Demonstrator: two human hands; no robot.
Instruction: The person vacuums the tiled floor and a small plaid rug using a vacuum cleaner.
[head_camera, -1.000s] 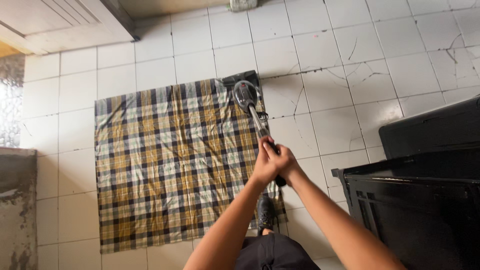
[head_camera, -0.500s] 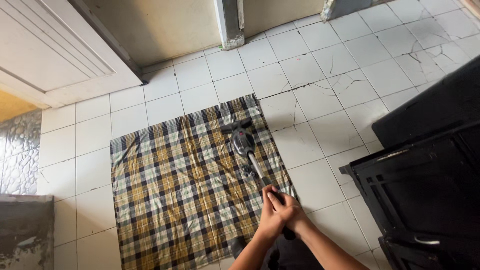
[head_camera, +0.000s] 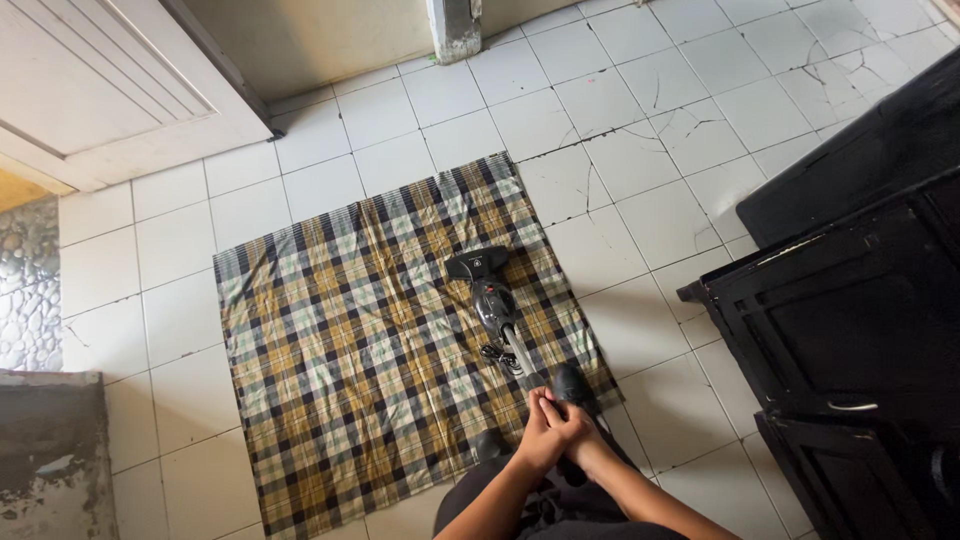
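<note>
Here the stick vacuum (head_camera: 493, 300) stands slightly right of centre in the frame, its flat dark head (head_camera: 478, 264) resting on the plaid cloth (head_camera: 340, 350) and its metal tube slanting down toward the person. Both hands meet low in the frame, the left hand (head_camera: 540, 432) and right hand (head_camera: 572, 428) with fingers curled tight around the handle, one overlapping the other.

The cloth looks thin, loose and lightly creased, lying unfastened on smooth tiles. The suction head could probably grab and bunch it, or drag it along the floor. A dark shoe (head_camera: 572, 385) presses its lower right edge, so a slip on the glossy surface seems possible too. A small coil of cord beside the tube might snag.

The white tiled floor (head_camera: 640, 210) is cracked toward the upper right. Black furniture (head_camera: 850, 320) with hard square panels fills the right side; a pale panelled door (head_camera: 100, 100) occupies the upper left.
</note>
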